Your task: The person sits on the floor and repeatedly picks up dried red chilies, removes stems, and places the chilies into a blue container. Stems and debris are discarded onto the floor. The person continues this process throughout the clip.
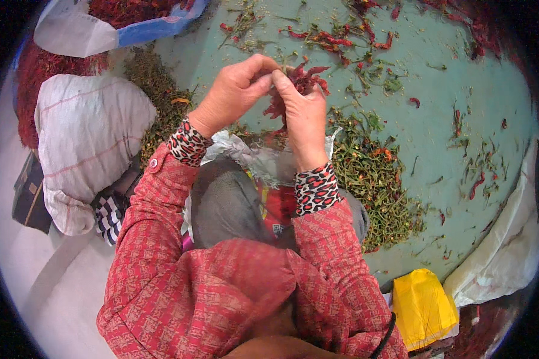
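My right hand [304, 116] is closed round a bunch of dried red chili peppers [308, 78]; their wrinkled pods stick out past the fingers on both sides. My left hand [236, 90] meets it at the fingertips, thumb and forefinger pinched together at the edge of the bunch. What lies in that pinch is too small to make out. Below the hands, between my knees, is an open whitish sack [245, 149] with a frayed rim. Beside my right forearm lies a heap of green-brown chili stems [371, 197].
Loose red chilies [329, 40] and stem bits are scattered over the green surface [413, 149]. At left are a stuffed white sack [84, 125], another stem pile [147, 72] and red chilies [33, 90]. A yellow packet [422, 308] lies at lower right.
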`<action>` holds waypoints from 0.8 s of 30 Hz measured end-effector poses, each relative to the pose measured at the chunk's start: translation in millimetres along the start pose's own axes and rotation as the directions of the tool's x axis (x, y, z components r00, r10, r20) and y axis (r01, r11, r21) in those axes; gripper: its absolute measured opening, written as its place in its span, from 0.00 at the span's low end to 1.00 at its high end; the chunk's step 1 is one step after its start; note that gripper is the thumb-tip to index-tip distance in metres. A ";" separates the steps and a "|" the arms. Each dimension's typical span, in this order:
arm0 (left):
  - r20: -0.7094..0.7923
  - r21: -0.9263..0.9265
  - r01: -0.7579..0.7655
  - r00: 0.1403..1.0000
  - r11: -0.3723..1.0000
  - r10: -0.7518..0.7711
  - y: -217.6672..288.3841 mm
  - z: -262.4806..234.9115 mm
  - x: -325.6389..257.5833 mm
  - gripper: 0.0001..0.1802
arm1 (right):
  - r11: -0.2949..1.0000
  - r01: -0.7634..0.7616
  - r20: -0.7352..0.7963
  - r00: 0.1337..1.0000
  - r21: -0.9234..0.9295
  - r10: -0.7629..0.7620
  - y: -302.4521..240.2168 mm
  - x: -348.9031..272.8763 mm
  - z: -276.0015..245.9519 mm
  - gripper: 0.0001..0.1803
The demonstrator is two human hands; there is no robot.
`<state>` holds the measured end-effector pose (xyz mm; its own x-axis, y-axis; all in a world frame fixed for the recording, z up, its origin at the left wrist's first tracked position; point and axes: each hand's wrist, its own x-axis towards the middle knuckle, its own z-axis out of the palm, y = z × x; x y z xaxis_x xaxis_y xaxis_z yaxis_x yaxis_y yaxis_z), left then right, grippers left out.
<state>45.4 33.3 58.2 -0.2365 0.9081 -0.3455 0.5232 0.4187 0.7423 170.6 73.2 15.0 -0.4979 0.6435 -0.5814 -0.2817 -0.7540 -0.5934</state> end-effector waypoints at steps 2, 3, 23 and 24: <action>0.006 -0.028 0.000 1.000 1.000 0.000 3.2 -1.6 -2.3 0.09 | 0.999 0.001 -0.007 1.000 -0.035 -0.001 -7.1 -5.1 5.0 0.11; 0.020 -0.054 0.028 0.999 0.998 -0.027 0.5 -3.2 -1.9 0.10 | 1.000 0.019 -0.055 0.998 -0.022 -0.020 -7.2 -4.6 4.7 0.11; -0.193 0.172 -0.009 0.980 0.985 0.042 -16.0 -0.3 -1.0 0.09 | 0.995 0.013 -0.045 0.999 0.099 -0.008 2.2 -2.5 7.8 0.11; -0.151 0.303 -0.086 0.979 0.949 0.137 -5.8 9.4 -3.3 0.09 | 0.996 0.051 -0.043 0.998 0.079 -0.048 5.9 -1.9 7.2 0.11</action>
<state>50.8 27.8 49.6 -0.2838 0.9471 -0.1498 0.7650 0.3178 0.5601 164.0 66.6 16.7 -0.4483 0.6838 -0.5757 -0.3707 -0.7283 -0.5764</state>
